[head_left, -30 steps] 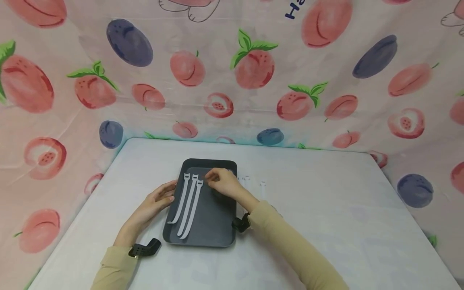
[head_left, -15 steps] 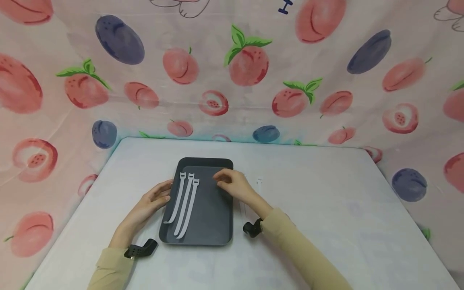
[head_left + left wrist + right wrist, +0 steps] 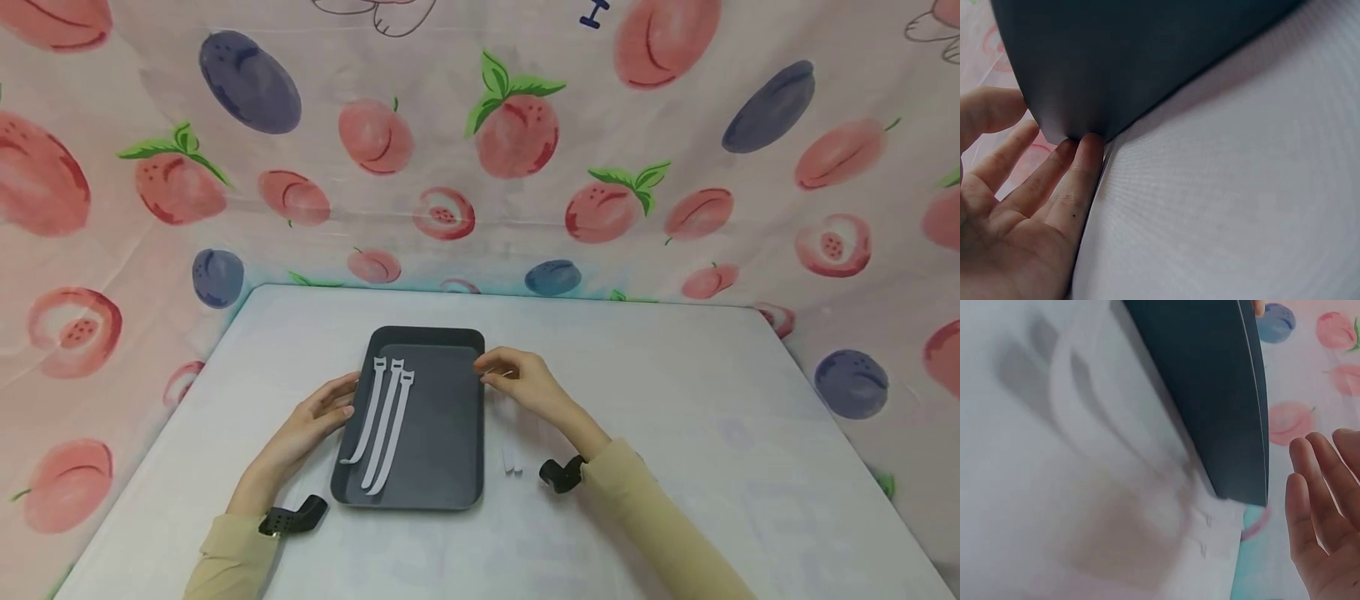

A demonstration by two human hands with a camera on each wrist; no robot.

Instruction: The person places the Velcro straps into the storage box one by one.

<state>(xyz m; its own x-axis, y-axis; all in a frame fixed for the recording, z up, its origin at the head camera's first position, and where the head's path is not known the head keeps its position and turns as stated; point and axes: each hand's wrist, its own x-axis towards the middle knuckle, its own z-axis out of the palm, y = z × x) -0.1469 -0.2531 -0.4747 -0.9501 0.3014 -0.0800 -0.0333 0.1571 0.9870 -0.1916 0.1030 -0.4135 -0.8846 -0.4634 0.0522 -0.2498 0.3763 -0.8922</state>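
Observation:
Three pale cable ties [image 3: 387,429], each with a slotted head, lie side by side in the left half of a dark grey tray [image 3: 450,495]. My left hand [image 3: 313,421] rests against the tray's left side; in the left wrist view its nearly straight fingertips [image 3: 1088,150] touch the wall. Just at the tray's right rim is my right hand [image 3: 528,385], raised, fingers loosely bent. The right wrist view shows relaxed fingers [image 3: 1310,500] with nothing between them. Below that hand, white cable ties [image 3: 508,463] lie on the table, mostly blending into it.
The white tabletop [image 3: 675,433] spreads out around the tray, wider on the right. A cloth with printed fruit [image 3: 450,167] hangs behind it and along both sides. A black wrist camera [image 3: 561,475] sits on the right wrist, another black camera [image 3: 296,515] on the left.
My right hand has drawn back rightward from above the tray to its right rim. The left hand and the three cable ties in the tray keep their places; the head view shifted slightly.

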